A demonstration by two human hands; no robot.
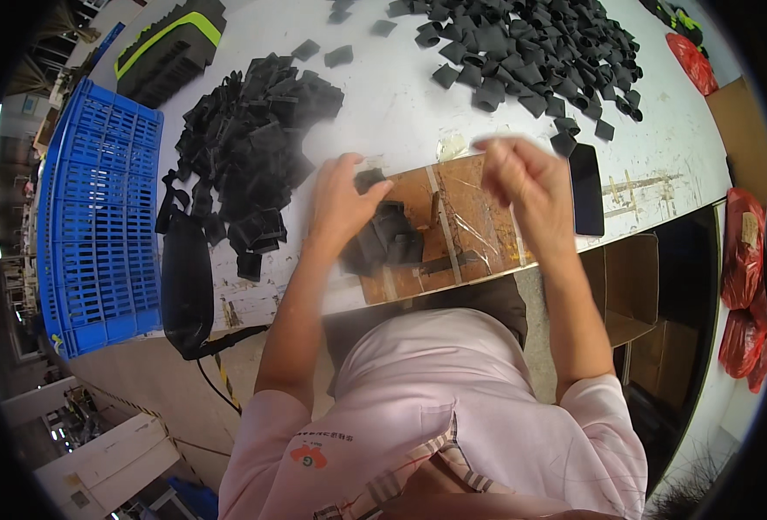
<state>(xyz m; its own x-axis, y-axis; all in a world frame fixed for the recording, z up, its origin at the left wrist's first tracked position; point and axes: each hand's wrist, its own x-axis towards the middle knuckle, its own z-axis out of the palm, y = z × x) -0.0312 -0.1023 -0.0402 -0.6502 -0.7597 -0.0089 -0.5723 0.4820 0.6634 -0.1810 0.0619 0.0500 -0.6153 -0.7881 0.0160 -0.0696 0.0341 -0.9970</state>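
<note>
Over at the left, a blue crate (97, 225) sits beside a heap of folded black pieces (249, 147). Her left hand (342, 201) pinches one small black piece (368, 179) above a little stack (389, 238) on the brown board (478, 217). Her right hand (522, 186) is raised and blurred; its grip I cannot tell. A dark phone (586, 189) lies just beyond.

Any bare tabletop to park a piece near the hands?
Bare strip between the left pile and right pile, just beyond the brown board. Also bare table right of the phone. Crowded: the board under the left hand, and both piles.
</note>
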